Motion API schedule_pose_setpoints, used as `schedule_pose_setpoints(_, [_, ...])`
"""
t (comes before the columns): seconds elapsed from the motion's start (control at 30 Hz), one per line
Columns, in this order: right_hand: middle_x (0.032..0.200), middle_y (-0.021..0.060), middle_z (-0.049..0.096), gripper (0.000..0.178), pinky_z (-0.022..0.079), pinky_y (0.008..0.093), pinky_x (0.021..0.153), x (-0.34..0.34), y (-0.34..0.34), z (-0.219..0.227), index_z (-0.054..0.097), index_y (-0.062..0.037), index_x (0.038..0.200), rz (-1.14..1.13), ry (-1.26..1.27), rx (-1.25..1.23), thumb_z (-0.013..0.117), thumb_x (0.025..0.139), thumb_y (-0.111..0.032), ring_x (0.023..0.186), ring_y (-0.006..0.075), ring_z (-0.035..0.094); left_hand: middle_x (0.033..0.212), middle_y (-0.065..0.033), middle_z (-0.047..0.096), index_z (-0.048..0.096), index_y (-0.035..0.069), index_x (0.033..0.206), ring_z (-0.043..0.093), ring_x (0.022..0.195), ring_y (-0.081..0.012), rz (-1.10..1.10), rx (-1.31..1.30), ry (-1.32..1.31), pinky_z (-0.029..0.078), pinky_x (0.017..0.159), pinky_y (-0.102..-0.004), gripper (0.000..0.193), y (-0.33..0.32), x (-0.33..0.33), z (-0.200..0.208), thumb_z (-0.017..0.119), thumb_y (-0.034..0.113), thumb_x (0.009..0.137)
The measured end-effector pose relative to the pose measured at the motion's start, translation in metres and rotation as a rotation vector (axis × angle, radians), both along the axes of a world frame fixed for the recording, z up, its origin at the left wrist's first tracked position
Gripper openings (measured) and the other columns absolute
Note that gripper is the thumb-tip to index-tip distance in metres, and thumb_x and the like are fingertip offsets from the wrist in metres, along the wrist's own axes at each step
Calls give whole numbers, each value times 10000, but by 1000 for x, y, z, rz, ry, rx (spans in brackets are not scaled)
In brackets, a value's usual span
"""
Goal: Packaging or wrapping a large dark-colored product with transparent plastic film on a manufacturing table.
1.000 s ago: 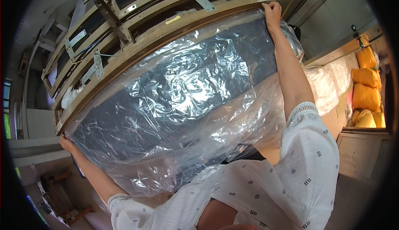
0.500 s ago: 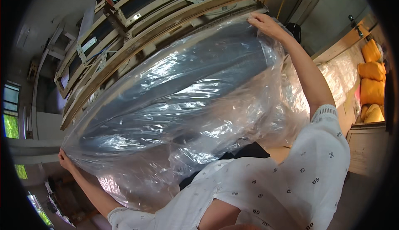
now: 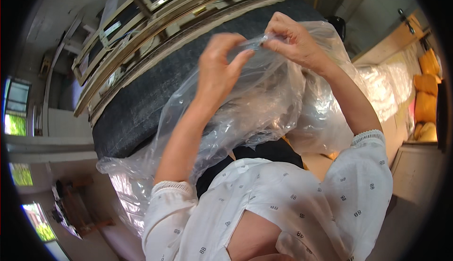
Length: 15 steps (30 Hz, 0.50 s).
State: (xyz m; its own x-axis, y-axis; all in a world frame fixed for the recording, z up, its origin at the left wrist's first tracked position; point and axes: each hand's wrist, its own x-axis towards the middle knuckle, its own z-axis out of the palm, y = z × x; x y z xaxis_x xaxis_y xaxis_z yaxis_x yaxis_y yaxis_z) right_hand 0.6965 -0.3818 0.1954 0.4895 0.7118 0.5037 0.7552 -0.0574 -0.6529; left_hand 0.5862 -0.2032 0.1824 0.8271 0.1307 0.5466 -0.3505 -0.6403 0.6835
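A large clear plastic sheet [image 3: 250, 105] hangs in loose folds in front of me, draped over the near side of a dark padded surface [image 3: 141, 96]. My right hand [image 3: 293, 41] is closed on the sheet's gathered upper edge, pinching it between thumb and fingers. Just left of it, my left hand [image 3: 219, 65] is slightly smeared by motion. Its thumb and curled fingers stand apart, close to the same edge. Whether the left fingertips touch the plastic is hard to make out. Lower folds of the sheet fall against my dark trousers [image 3: 269, 155].
A long wooden-railed frame [image 3: 184, 13] with metal brackets runs along the far side of the padded surface. More shiny plastic [image 3: 384, 89] lies at the right, near stacked orange bundles [image 3: 426, 85]. A wooden cabinet [image 3: 415, 166] stands at the right, windows [image 3: 16, 105] at the left.
My left hand has left the sheet's far-left corner and come up beside my right hand. The spread sheet has been drawn together rightward, uncovering the dark surface. My right hand has moved slightly left.
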Motion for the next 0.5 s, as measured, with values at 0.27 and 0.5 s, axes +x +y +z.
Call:
schedule_pose_setpoints(0.27, [737, 92, 634, 199, 483, 399, 681, 7, -300, -178, 678, -177, 850, -350, 1, -1398, 635, 717, -319, 774, 271, 610, 805, -56, 582, 627, -10, 865, 546, 770, -144, 289, -46, 134, 429, 714, -257, 127, 92, -30, -72, 577, 103, 837])
schedule_pose_setpoints(0.5, [986, 131, 635, 340, 470, 399, 762, 52, -481, -150, 596, -217, 1131, -828, 98, -1612, 546, 795, -199, 900, 281, 610, 894, -73, 640, 627, -26, 958, 557, 811, -145, 784, 5, 289, 442, 768, -278, 264, 265, -181, -100, 563, 216, 876])
